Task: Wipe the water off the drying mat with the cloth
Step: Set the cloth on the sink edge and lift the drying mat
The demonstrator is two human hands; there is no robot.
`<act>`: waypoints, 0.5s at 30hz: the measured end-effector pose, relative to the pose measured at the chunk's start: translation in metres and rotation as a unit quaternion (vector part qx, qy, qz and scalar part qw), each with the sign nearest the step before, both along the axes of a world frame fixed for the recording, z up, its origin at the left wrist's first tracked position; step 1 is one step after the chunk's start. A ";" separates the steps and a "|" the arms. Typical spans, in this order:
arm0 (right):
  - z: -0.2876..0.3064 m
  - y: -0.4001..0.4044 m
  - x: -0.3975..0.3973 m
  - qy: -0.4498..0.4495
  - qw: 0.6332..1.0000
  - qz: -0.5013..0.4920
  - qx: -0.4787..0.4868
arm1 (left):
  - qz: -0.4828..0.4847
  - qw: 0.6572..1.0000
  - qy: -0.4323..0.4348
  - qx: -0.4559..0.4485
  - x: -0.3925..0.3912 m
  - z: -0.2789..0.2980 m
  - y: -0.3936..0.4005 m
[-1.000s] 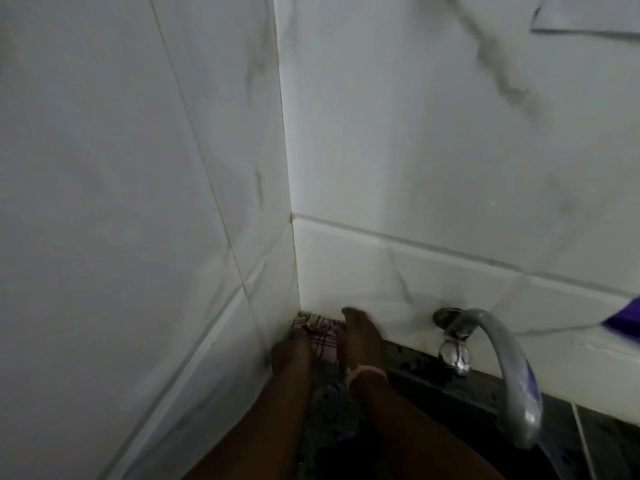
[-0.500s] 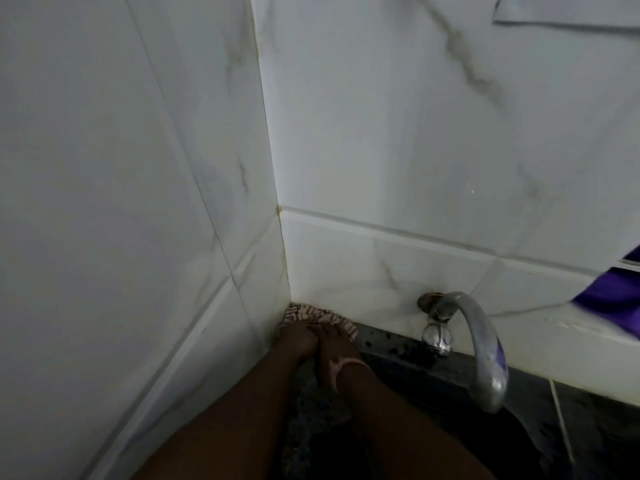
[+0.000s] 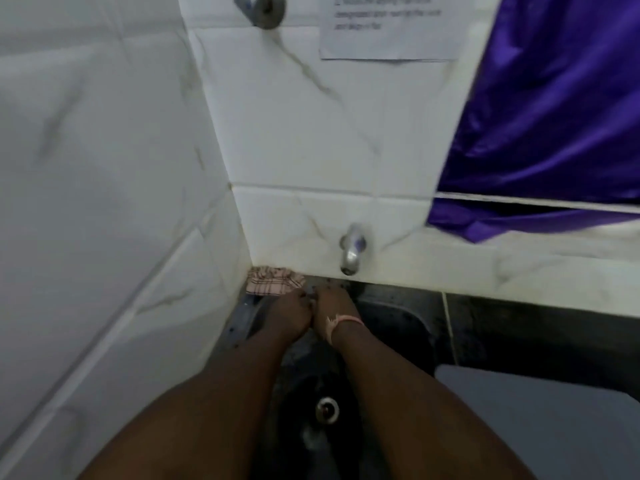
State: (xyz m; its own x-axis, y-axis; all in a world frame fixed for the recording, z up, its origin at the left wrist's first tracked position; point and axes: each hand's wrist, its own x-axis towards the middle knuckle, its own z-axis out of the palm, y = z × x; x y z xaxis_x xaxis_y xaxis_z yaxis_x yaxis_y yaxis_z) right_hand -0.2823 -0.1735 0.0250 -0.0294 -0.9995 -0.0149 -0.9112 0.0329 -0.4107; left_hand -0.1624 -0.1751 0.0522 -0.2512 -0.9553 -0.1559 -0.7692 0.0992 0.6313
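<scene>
Both hands met at the sink's [image 3: 398,306] far left corner; the left hand [image 3: 289,315] touched the checked cloth [image 3: 273,280], the right hand [image 3: 334,308] beside it. Whether either hand's fingers clenched, I cannot tell.

Light: dim overall; the white tiled wall [image 3: 329,133] catches the most light, the sink basin [image 3: 391,327] near the bottom lies in deep shadow.
Glare: soft sheen on the purple curtain [image 3: 554,116] and the tap [image 3: 351,252].
Blur: whole view smeared; the text on the paper notice [image 3: 388,27] is unreadable.
Distortion: wide-angle bending of tile lines at the left edge.
</scene>
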 end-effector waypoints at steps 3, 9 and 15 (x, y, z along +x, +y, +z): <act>0.006 0.044 -0.032 -0.019 0.999 -0.043 -0.014 | -0.023 0.999 0.024 -0.015 -0.031 0.004 0.036; -0.002 0.136 -0.108 -0.005 0.993 -0.115 -0.028 | -0.041 0.999 0.012 0.008 -0.096 -0.020 0.099; -0.003 0.244 -0.173 0.010 0.975 -0.219 -0.022 | -0.096 0.994 0.049 -0.010 -0.157 -0.027 0.173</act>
